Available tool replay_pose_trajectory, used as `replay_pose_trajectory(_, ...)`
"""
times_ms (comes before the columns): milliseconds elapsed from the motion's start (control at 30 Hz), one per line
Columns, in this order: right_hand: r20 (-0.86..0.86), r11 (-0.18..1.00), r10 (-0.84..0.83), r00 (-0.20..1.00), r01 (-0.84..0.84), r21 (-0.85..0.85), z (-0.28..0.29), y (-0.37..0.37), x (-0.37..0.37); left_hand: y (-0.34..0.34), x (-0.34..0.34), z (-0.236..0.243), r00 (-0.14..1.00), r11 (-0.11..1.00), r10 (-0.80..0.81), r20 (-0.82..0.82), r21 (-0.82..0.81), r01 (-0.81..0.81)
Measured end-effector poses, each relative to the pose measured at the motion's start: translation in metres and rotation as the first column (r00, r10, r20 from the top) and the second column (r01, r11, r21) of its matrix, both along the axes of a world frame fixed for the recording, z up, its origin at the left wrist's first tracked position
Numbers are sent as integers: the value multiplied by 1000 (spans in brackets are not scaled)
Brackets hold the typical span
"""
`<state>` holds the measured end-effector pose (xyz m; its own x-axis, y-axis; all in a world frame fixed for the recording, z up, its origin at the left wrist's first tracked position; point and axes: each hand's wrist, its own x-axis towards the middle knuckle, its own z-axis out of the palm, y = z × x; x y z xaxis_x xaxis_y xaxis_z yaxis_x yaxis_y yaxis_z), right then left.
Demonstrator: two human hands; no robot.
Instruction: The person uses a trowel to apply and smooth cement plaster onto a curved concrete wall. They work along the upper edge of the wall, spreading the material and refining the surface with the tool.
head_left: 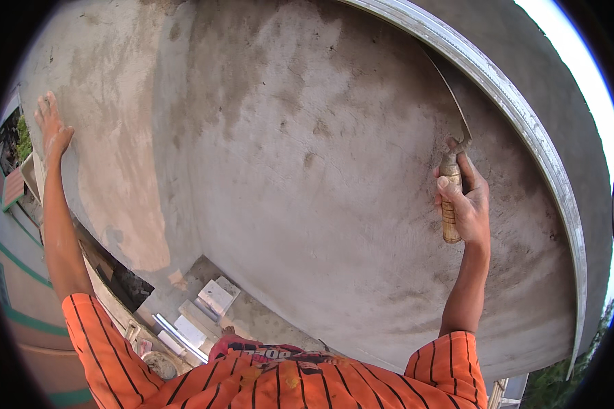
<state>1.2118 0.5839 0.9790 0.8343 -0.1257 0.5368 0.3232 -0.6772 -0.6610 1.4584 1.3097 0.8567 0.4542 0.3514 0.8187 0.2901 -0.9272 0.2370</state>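
My right hand (469, 201) is wrapped round the wooden handle of a trowel (450, 221). The trowel's thin metal blade (450, 92) points up and away, seen nearly edge-on close to the plastered wall (307, 163). Damp, darker patches mark the grey plaster around the blade. Just right of it runs a long, straight metal bar (525, 112), which the lens bends into a curve along the wall's edge. Far to the left, my left hand (53, 129) has its fingers stretched out and holds nothing. It rests at the edge of a lighter wall section (116, 136).
Below, pale blocks (218, 296) sit on the floor by the wall's foot, near metal rails (181, 337) and a round bucket (160, 363). A dark opening (129, 286) lies at lower left. Beyond my left arm is a building with green bands (27, 317).
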Motion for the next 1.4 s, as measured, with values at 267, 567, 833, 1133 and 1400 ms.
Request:
replay_pose_trajectory(267, 26, 999, 40, 999, -40, 20, 2, 15, 11, -16, 0, 13, 983, 981, 181, -21, -65, -182)
replay_pose_trajectory(567, 39, 998, -57, 998, 56, 41, 3, 28, 5, -27, -5, 11, 957, 961, 276, -83, 4, -277)
replay_pose_trajectory(833, -20, 999, -13, 1000, 14, 51, 0, 19, -20, -18, 20, 19, 897, 964, 265, 354, -59, -261)
replay_pose_trajectory(1133, -62, 995, 98, 993, -98, 3, 24, 56, 38, -64, 28, 69, 782, 969, -142, 607, 245, -14)
replay_pose_trajectory(1400, 36, 999, -44, 998, 44, -12, 3, 58, 27, -14, 14, 77, 685, 956, -126, 717, 272, -109)
